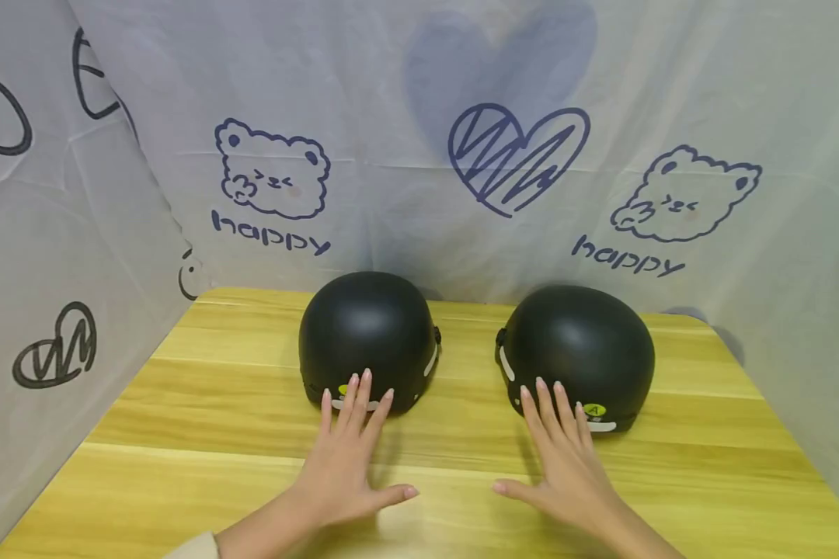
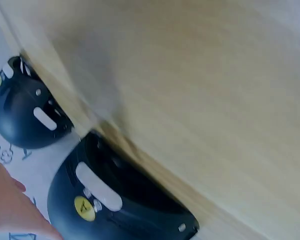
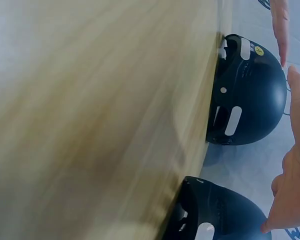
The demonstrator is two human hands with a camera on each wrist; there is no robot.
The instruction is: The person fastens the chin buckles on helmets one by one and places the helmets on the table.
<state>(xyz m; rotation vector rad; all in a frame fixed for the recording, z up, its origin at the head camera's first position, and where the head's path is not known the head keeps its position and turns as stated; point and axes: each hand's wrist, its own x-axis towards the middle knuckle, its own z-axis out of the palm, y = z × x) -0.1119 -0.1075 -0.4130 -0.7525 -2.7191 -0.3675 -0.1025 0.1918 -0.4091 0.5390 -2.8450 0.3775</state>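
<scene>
Two matte black helmets rest dome-up on the wooden table, side by side with a gap between them. In the head view my left hand (image 1: 342,470) is spread in front of the left helmet (image 1: 367,334), its fingertips overlapping the lower edge with the pale strip. My right hand (image 1: 566,473) spreads likewise before the right helmet (image 1: 576,349), fingers beside its yellow round sticker (image 1: 594,410). Both thumbs point inward, towards each other. Neither hand holds anything. Both wrist views show the helmets' rims, white strips and yellow stickers from the side.
The wood-grain table (image 1: 203,411) reaches back to a white cloth backdrop (image 1: 391,194) printed with hearts, bear faces and the word happy. More white cloth (image 1: 112,225) hangs along the left side and at the right. A light sleeve (image 1: 194,548) covers the left forearm.
</scene>
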